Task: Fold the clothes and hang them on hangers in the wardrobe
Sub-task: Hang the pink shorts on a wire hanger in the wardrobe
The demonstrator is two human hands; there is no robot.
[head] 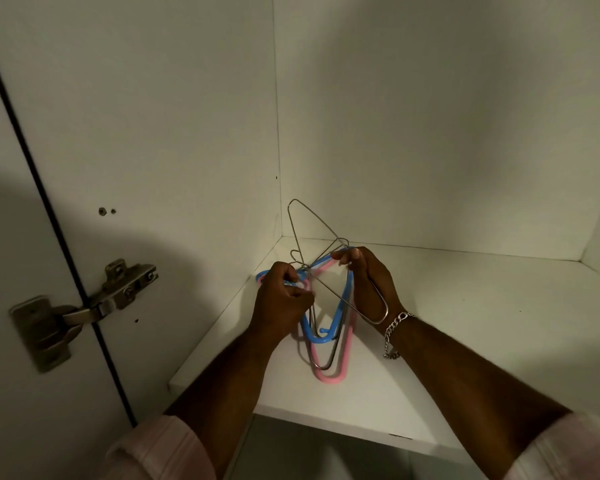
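Hangers point(329, 327) (wire, blue, pink) tangled above the white wardrobe shelf point(465, 341), gripped by both the left hand point(284, 299) and right hand point(368, 275).

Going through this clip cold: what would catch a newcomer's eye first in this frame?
Most striking is the tangle of hangers at the centre of the white shelf: a wire hanger sticking up, with a blue hanger and a pink hanger lying under it. The left hand and right hand both grip the bundle, a silver chain bracelet on the right wrist. At far left, a metal door hinge stands out.
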